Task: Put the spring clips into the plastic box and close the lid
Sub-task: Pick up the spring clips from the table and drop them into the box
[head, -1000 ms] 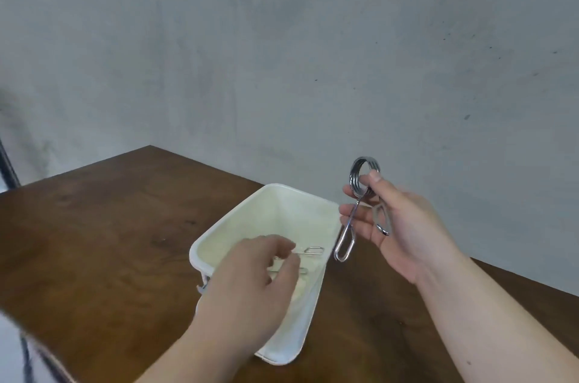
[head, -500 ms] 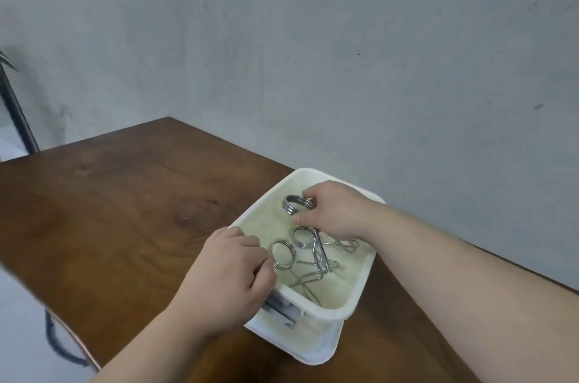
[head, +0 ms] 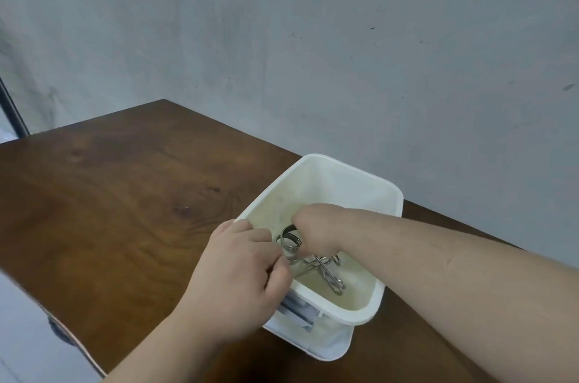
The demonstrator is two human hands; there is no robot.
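White plastic box (head: 332,177), lid off, near the right edge of the brown wooden surface (head: 109,194); the lid (head: 329,348) lies under its near end. Several metal spring clips (head: 326,273) rest on the box floor. Right hand (head: 316,230) reaches inside, fingers closed on the coiled ring of one clip (head: 289,240). Left hand (head: 238,276) rests at the box's near-left rim, fingers curled together; whether they pinch anything cannot be told.
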